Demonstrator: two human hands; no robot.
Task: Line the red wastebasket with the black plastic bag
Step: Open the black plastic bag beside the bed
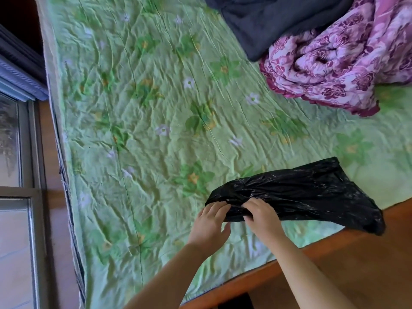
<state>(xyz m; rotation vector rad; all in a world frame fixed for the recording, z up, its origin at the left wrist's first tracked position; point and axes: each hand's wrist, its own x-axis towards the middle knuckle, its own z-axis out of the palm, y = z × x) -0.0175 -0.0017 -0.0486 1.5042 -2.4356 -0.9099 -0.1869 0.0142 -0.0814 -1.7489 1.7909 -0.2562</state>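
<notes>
The black plastic bag (pixel 312 192) is crumpled and stretched out sideways above the near edge of a bed. Both hands pinch its left end. My left hand (pixel 210 223) grips the bag's leftmost edge with fingers curled over it. Close beside it, my right hand (pixel 260 216) holds the same edge, fingers tucked into the folds. The bag's far end hangs past the bed edge on the right. No red wastebasket is in view.
A bed with a green floral sheet (pixel 145 130) fills most of the view. A purple floral blanket (pixel 338 63) and a dark grey cloth (pixel 276 23) lie bunched at the far right. A wooden bed frame (pixel 289 264) runs along the near edge. A window (pixel 15 175) is at left.
</notes>
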